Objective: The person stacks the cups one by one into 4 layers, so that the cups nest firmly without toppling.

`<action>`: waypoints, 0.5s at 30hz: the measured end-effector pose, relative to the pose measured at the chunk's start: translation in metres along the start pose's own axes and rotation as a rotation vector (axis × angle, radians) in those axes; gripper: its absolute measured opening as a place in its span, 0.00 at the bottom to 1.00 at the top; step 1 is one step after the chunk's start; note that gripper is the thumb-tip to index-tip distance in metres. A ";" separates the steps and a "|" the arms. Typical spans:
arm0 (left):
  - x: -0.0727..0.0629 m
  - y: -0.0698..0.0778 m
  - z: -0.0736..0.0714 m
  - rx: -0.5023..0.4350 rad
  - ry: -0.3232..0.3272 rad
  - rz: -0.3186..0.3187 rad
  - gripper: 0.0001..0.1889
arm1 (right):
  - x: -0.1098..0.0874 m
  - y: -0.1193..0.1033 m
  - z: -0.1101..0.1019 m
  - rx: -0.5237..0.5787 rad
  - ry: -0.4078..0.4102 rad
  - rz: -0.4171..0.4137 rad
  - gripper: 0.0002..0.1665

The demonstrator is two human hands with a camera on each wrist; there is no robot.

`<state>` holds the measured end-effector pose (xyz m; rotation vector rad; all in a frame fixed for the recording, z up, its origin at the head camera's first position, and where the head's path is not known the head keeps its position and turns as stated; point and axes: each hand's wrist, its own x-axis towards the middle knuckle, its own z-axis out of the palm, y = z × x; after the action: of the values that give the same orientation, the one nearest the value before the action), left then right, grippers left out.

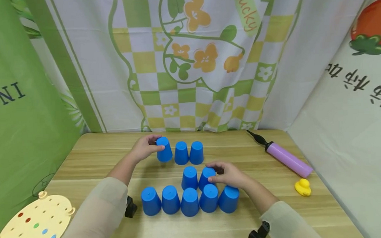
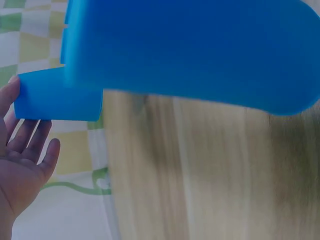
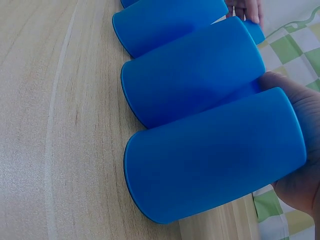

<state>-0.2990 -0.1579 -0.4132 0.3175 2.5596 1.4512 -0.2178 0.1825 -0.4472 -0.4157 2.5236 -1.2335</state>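
Observation:
Upside-down blue cups stand in three rows on a wooden table. At the left end of the back row, my left hand grips a slightly tilted blue cup between thumb and fingers. Two more cups stand to its right. In the left wrist view the same held cup lies against the fingers. My right hand holds the right cup of the middle pair, beside its neighbour. The front row holds several cups; in the right wrist view, front cups partly hide the right hand.
A purple hand pump with a black nozzle lies at the table's right, with a yellow rubber duck below it. At the lower left is a cream board with coloured dots. A patterned curtain hangs behind the table.

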 end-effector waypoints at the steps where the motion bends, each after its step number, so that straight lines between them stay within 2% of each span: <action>1: 0.002 -0.001 0.002 -0.003 0.007 -0.005 0.30 | 0.000 0.000 0.000 -0.001 0.000 0.000 0.31; 10: 0.013 -0.017 0.015 -0.001 0.069 -0.070 0.30 | 0.001 -0.001 0.001 0.015 -0.001 0.010 0.31; 15: 0.015 -0.021 0.022 -0.001 0.060 -0.087 0.31 | 0.000 0.000 0.000 0.017 -0.003 0.004 0.32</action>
<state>-0.3099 -0.1468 -0.4432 0.1625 2.5843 1.4522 -0.2174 0.1824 -0.4469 -0.4074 2.5086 -1.2512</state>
